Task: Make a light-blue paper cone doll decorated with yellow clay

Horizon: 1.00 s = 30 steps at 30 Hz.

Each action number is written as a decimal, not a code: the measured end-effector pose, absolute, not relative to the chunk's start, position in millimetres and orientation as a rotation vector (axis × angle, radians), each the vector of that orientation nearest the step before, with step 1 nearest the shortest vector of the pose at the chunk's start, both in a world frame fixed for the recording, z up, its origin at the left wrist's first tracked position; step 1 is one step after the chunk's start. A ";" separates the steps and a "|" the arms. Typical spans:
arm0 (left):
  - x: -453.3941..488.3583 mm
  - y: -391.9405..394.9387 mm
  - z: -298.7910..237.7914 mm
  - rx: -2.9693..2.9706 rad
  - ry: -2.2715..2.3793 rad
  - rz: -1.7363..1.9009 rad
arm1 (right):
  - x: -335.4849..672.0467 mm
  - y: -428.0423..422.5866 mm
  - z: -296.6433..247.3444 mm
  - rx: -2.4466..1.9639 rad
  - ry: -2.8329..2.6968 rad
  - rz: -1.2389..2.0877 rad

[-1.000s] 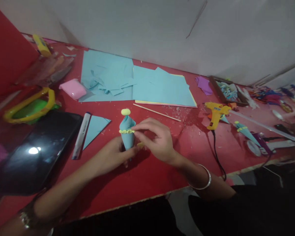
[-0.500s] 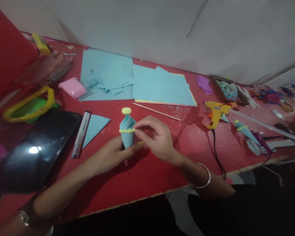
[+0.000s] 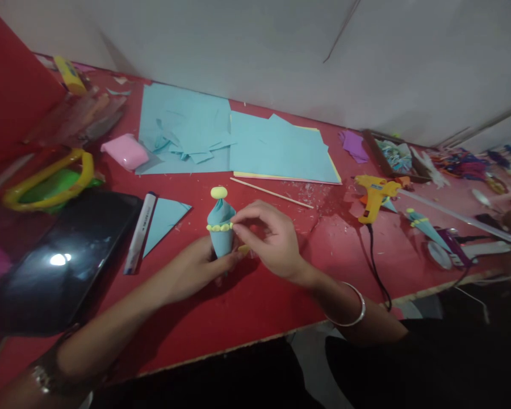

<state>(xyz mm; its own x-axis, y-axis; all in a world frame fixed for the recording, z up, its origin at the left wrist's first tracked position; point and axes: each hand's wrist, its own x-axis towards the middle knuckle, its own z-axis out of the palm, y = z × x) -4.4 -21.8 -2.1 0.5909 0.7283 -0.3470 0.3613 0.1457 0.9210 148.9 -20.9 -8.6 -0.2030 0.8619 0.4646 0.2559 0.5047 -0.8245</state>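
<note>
A small light-blue paper cone stands upright over the red table, topped by a pale yellow ball and ringed by a band of yellow beads. My left hand grips the cone's lower part. My right hand pinches at the right end of the bead band, thumb and forefinger together. What sits between those fingertips is too small to name.
Light-blue paper sheets and scraps lie behind. A wooden stick, white marker, blue paper triangle, black tablet, pink lump, yellow-green scissors and a yellow glue gun with cord surround the hands.
Almost nothing: the cone and both hands shifted very slightly upward in the picture, and the right fingers stayed pinched at the bead band.
</note>
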 end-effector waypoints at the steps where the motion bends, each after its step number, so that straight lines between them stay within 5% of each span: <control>1: -4.6 -21.9 -2.4 1.461 0.983 0.333 | 148.8 -21.1 -8.6 -0.961 -1.727 0.745; 23: -8.7 -20.8 0.9 1.517 0.996 0.302 | 168.1 -5.8 -7.3 -1.122 -1.619 0.756; 30: -16.0 -14.6 -11.2 1.630 1.059 0.381 | 199.2 6.9 1.9 -1.231 -2.237 1.159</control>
<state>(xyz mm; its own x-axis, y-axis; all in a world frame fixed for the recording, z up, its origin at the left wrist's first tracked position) -16.0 -14.6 -11.2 0.5483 0.7919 -0.2687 0.4389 0.0010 0.8985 199.2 6.9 1.9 -0.5691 0.8175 -0.0885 0.5437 0.2934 -0.7864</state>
